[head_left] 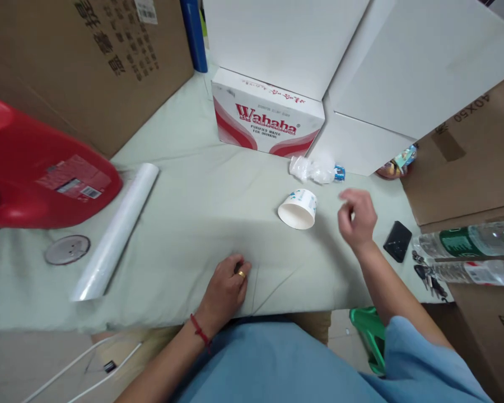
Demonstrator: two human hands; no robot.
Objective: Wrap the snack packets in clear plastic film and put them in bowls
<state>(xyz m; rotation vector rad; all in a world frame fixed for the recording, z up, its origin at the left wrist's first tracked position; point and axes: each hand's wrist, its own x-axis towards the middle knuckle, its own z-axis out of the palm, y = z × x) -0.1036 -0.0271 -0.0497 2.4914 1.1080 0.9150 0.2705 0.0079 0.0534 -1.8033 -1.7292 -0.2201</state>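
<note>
From the head view, my right grip (pixel 358 219) is curled in pretty narrow over the surface (pixel 193 229), no object visible in it, just a bit of a gap between thumb and fingers. My left grip (pixel 223 288) rests near the front edge with the fingers bent under, so I honestly can't tell if it's got anything. The paper cup (pixel 300 210) lies tipped on its side between the two, mouth facing my way, closer to the right one but not touching it. If you're handling one of these, I'd say open the thumb and fingers first, take it lightly by the wall near the rim and don't squeeze, cause it'd probably buckle. Also watch the crumpled clear plastic (pixel 313 169) just behind it. For text, the white and red box (pixel 269 115) reads "Wahaha", "PURIFIED WATER FOR DRINKING". The brown carton (pixel 479 162) on the right shows "40X50". There's a barcode on the red jug (pixel 46 168), but the rest of its label is too small for me. Can't make out the green label on the big bottle (pixel 495 238) either.
</note>
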